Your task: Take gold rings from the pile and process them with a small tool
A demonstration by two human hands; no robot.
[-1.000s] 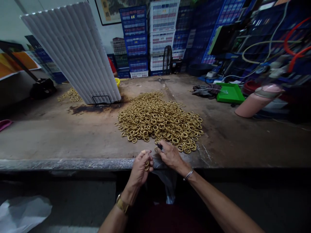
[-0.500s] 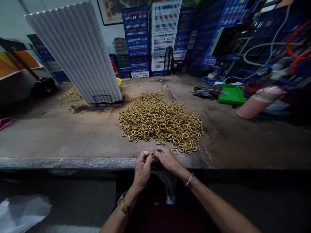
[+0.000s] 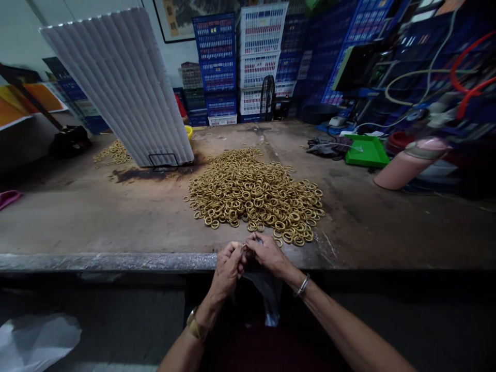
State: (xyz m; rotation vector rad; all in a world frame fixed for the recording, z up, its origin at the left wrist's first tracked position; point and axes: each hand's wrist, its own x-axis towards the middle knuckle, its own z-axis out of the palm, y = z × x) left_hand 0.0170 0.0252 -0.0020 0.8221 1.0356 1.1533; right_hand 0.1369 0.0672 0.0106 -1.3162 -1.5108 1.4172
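A small gold-coloured ring, mostly hidden by fingers, sits at the near edge of the bench, just short of the pile of rings. It looks light, stiff, hard to break and perhaps slippery; a fingertip pinch across opposite sides of its rim should suit. The left hand has its grip pinched closed on it; the right hand brings bent fingertips against it, though what its grip holds I cannot tell. Both forearms slant inward.
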